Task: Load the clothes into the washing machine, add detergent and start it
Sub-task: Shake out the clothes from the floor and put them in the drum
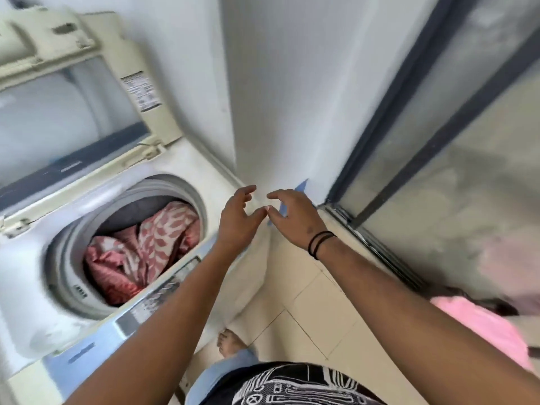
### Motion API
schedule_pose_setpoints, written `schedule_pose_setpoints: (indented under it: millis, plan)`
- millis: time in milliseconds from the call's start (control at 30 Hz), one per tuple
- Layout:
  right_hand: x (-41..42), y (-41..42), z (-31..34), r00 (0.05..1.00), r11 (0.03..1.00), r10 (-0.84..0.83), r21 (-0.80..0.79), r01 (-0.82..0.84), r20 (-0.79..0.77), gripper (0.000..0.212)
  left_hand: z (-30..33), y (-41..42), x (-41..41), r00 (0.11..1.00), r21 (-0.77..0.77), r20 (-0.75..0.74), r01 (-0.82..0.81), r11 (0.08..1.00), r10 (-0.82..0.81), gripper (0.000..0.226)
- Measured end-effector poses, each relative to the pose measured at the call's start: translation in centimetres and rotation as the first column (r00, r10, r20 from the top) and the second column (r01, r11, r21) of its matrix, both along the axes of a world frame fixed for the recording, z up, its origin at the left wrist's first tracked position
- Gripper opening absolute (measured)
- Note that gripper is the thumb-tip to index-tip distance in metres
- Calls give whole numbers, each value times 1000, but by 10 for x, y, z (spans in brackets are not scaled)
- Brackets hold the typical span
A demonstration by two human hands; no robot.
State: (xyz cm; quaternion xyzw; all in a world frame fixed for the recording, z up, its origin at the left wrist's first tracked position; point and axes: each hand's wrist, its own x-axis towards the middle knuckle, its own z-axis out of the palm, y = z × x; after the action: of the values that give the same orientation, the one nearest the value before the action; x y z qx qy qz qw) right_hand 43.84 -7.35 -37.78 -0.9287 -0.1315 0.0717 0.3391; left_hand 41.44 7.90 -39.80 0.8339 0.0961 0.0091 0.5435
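Beside a white wall, both hands spread and empty, left hand [238, 216] and right hand [292, 214] past the washing machine [35, 325]: risks starting without detergent.

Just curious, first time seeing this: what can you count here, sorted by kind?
Washing machine: 1
Red patterned clothes in the drum: 1 heap
Pink cloth on the floor: 1
Hands, left hand and right hand, both empty: 2
Total: 5

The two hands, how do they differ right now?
The right hand has black bands at its wrist; the left hand has a bare wrist. The left hand is nearer the washing machine; the right hand is toward the wall. Both are open, empty, thumb tips nearly meeting.
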Motion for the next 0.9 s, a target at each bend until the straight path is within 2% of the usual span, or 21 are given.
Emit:
schedule_pose_setpoints:
  millis: [200, 400, 500, 633, 900]
  plan:
    - [-59, -152, -2, 959, 957, -284, 57, 284, 0, 36, 10, -150, -20, 967, 49, 0, 253, 966, -254, 53]
    - [-142, -304, -7, 840, 840, -542, 33, 542, -23, 32, 1, -314, -54, 843, 80, 3, 537, 840, -539, 55]
    - [-181, -364, -10, 734, 731, -678, 62, 679, -41, 30, -3, -383, -74, 752, 74, -7, 658, 750, -659, 57]
    - [-229, -428, -20, 559, 555, -826, 67, 829, -68, 33, -12, -465, -96, 586, 73, -48, 810, 582, -809, 59]
    - [-294, -521, -51, 237, 229, -959, 71, 971, -152, 37, -24, -599, -124, 241, 89, -85, 968, 233, -967, 61]
